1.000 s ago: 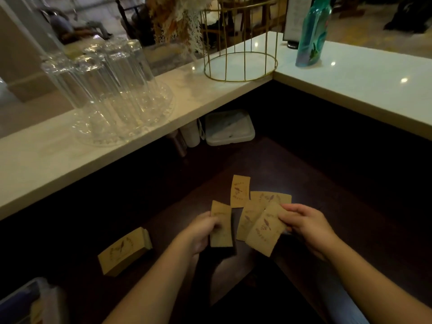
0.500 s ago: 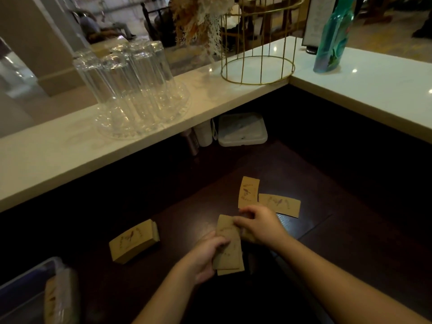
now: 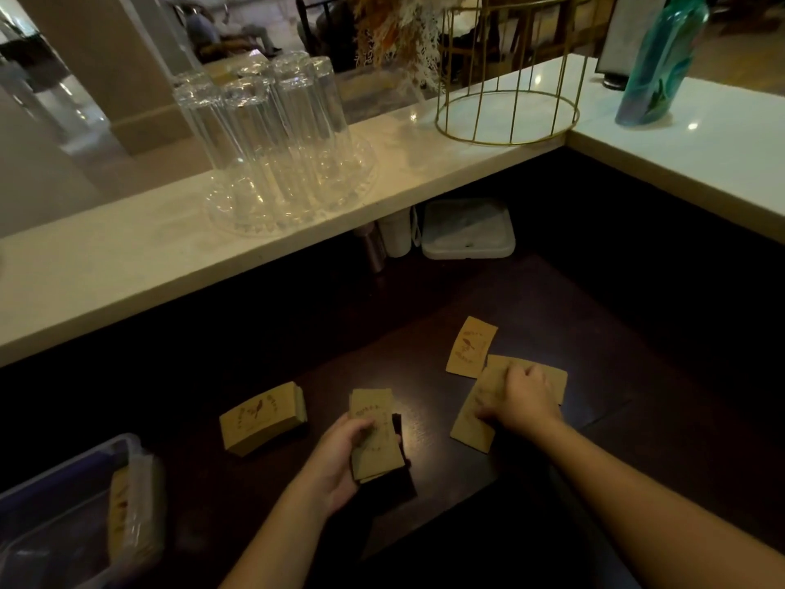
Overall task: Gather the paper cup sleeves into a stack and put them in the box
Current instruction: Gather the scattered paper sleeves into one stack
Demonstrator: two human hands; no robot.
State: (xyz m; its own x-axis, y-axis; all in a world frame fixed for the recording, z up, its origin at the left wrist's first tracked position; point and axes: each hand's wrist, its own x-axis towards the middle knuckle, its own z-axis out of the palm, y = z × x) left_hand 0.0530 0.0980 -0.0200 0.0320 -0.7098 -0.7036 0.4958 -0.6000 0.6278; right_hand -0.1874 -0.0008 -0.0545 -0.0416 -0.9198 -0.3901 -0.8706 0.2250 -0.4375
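1. Head view: the left hand [image 3: 340, 457] pinches a small stack of sleeves [image 3: 376, 431] above the dark counter [image 3: 424, 316].
2. At 3 o'clock of it, the right hand [image 3: 520, 399] presses flat on loose sleeves [image 3: 471, 423]; whether it grips one is unclear.
3. A finished stack [image 3: 263, 418] lies at 9 o'clock; the box [image 3: 63, 516] sits at 8 o'clock.

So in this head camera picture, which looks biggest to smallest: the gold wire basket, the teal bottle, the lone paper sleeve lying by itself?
1. Gold wire basket
2. Teal bottle
3. Lone paper sleeve
Both basket and bottle are cut off at the top edge.
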